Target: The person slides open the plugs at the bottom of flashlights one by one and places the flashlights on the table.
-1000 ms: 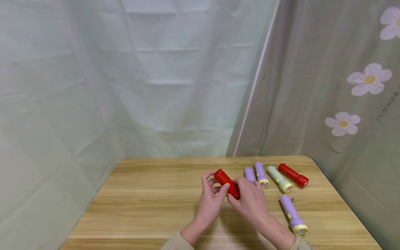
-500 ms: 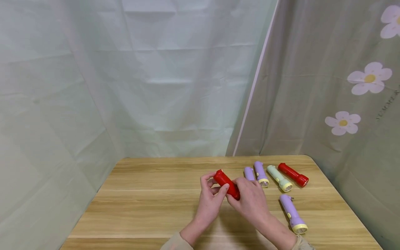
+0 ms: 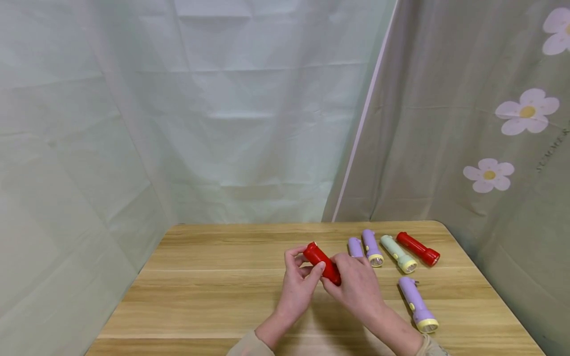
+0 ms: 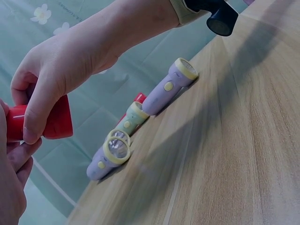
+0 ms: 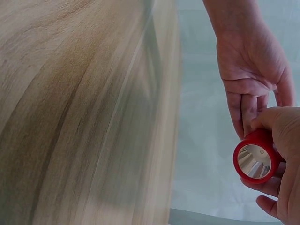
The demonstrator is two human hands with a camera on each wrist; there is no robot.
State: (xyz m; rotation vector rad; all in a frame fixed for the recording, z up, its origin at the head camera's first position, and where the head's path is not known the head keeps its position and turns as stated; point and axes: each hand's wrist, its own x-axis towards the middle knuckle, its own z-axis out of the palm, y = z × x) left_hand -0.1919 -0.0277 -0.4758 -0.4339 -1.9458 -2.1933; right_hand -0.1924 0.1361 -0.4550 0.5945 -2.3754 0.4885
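A red flashlight [image 3: 321, 262] is held tilted above the table by both hands. My left hand [image 3: 296, 287] grips its tail end, thumb along the near side and fingers behind. Around the head end curl the fingers and thumb of my right hand [image 3: 356, 282]. In the right wrist view the lens end of the red flashlight [image 5: 255, 161] faces the camera, showing a silvery reflector and no visible glow. The left wrist view shows my right hand [image 4: 61, 70] pinching the red flashlight [image 4: 58, 119] near its wide head.
On the right of the wooden table [image 3: 200, 296] lie a second red flashlight [image 3: 418, 249], a pale green flashlight [image 3: 398, 254] and several purple flashlights, one purple flashlight [image 3: 417, 305] nearer the front. A hanging curtain [image 3: 258, 123] stands behind the table.
Both hands and the red flashlight have shifted very slightly left. Their grip looks the same, and the flashlights on the table have not moved.
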